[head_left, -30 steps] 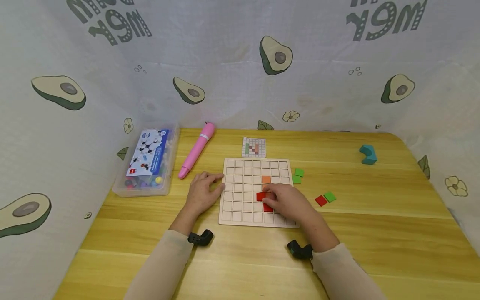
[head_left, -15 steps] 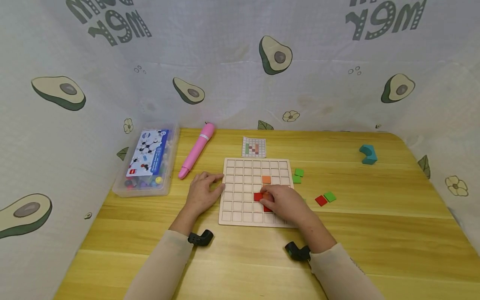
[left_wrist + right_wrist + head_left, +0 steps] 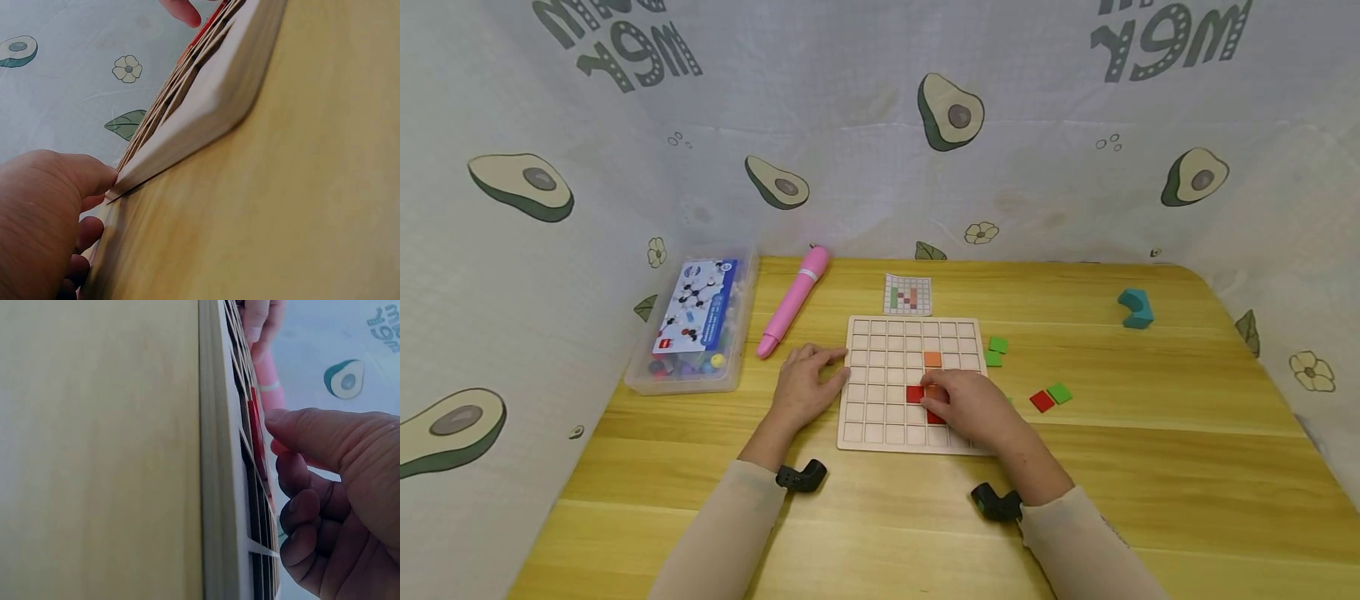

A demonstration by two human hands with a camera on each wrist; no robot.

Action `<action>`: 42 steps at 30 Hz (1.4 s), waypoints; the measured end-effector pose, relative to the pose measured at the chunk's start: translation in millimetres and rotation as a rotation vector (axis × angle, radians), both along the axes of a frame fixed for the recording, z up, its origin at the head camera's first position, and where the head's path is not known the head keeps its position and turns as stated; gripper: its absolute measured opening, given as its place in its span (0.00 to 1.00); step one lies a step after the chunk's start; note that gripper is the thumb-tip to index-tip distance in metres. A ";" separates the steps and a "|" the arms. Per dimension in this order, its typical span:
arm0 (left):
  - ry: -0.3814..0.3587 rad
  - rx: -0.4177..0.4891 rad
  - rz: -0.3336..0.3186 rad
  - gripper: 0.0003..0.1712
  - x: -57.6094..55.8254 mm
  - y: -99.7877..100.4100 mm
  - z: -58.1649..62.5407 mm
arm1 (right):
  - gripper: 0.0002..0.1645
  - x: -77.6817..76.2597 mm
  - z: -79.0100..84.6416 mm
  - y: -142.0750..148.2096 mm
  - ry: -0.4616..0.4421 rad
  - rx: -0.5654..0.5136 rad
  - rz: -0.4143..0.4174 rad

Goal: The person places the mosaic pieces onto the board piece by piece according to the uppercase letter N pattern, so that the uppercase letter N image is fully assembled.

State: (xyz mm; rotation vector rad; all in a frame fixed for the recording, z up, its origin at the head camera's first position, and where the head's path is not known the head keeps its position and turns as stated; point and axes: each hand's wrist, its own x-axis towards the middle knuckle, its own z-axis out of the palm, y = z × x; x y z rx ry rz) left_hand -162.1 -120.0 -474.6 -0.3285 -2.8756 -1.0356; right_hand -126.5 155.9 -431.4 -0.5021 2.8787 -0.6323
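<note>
In the head view a wooden grid board [image 3: 880, 412] lies between the hands. My left hand [image 3: 802, 387] touches its left edge with thumb and fingertips; the left wrist view shows the thumb [image 3: 94, 175] on the rim. My right hand [image 3: 973, 404] is over the board's right half, thumb and fingertips apart at the right side of a red square tile [image 3: 914, 394], which lies flat in a cell. Another red tile [image 3: 936, 418] shows below the thumb. An orange tile [image 3: 932, 358] sits farther back; the right hand partly covers more orange behind it.
A small pattern card [image 3: 907, 295] lies behind the board. To its right are green tiles [image 3: 993, 358], a loose red tile [image 3: 1042, 402] and another green tile [image 3: 1059, 393]. A pink pen-like stick [image 3: 793, 302], a clear box [image 3: 692, 321] and a teal arch block [image 3: 1136, 308] stand around.
The red tile has shifted slightly left under my right hand and now lies square in its cell. The right hand moved a little left with it; the left hand stayed put.
</note>
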 end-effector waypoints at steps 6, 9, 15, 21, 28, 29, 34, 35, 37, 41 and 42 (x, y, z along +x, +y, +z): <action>-0.008 0.002 -0.003 0.22 -0.1 1.6 -1.0 | 0.19 -0.8 4.7 13.2 -0.072 -0.040 -0.073; -0.010 -0.001 -0.007 0.22 -0.4 2.8 -0.6 | 0.19 1.0 8.5 24.1 -0.105 -0.057 -0.113; -0.010 -0.012 -0.011 0.23 -0.6 3.8 -0.1 | 0.20 6.5 13.7 49.7 -0.126 -0.063 -0.170; -0.005 -0.021 -0.005 0.23 -0.3 2.4 0.2 | 0.22 13.6 14.1 74.9 -0.125 -0.036 -0.214; -0.011 -0.015 0.000 0.23 0.0 0.3 0.0 | 0.25 22.5 14.2 101.6 -0.151 -0.005 -0.257; -0.012 -0.013 0.001 0.23 0.3 0.1 0.0 | 0.26 23.2 13.3 105.5 -0.154 -0.003 -0.262; -0.012 -0.008 0.001 0.23 0.8 0.3 0.2 | 0.26 26.1 9.9 122.6 -0.170 0.021 -0.300; -0.012 -0.007 0.001 0.23 0.7 0.3 0.2 | 0.25 26.5 9.7 125.5 -0.173 0.025 -0.308; -0.011 -0.006 0.001 0.23 0.5 0.2 0.0 | 0.24 27.3 9.9 130.1 -0.184 0.026 -0.322; -0.006 0.000 0.000 0.23 0.7 0.1 0.7 | 0.24 28.2 11.0 135.3 -0.211 0.014 -0.340; -0.006 0.001 -0.001 0.23 0.7 0.2 0.8 | 0.24 28.3 11.4 135.9 -0.212 0.014 -0.339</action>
